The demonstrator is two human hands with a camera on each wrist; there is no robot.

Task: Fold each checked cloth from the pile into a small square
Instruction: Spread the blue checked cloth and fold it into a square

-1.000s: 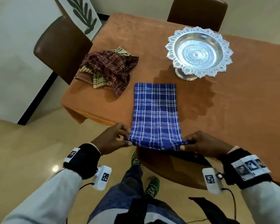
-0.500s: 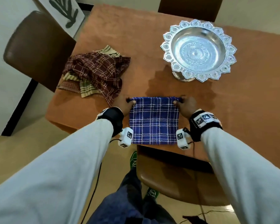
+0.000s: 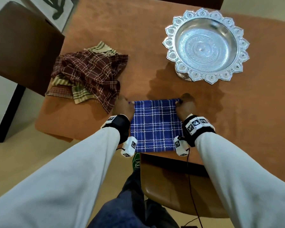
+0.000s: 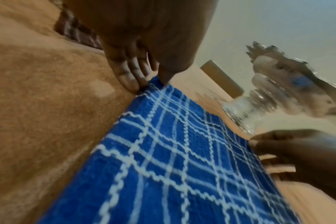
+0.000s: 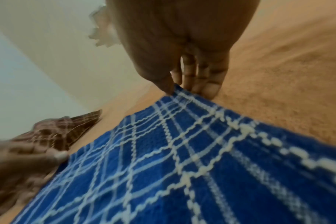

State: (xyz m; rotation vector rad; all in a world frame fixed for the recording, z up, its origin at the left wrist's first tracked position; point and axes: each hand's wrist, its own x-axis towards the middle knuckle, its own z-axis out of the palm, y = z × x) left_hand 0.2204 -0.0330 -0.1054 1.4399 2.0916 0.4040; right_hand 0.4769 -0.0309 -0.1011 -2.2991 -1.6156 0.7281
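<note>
**Both hands pin far corners of folded blue cloth**

A blue checked cloth point(image 3: 155, 127) lies flat on the tan surface point(image 3: 237, 112), its near edge at the surface's rim. The left hand point(image 3: 123, 107) pinches the far left corner between thumb and fingers point(image 4: 128, 78); the right hand point(image 3: 186, 106) pinches the far right corner the same way, fingers point(image 5: 205, 86) curled under the hem and thumb on top. The cloth spans the whole gap between the two hands and runs back from the fingertips toward the wrists. Just left of the left fingers, a pile of maroon and olive checked cloths point(image 3: 89, 76) lies rumpled, one corner reaching close to the hand. Beyond the right fingers and well apart stands a scalloped silver pedestal bowl point(image 3: 206, 45). Brown chairs point(image 3: 21, 46) flank the surface
</note>
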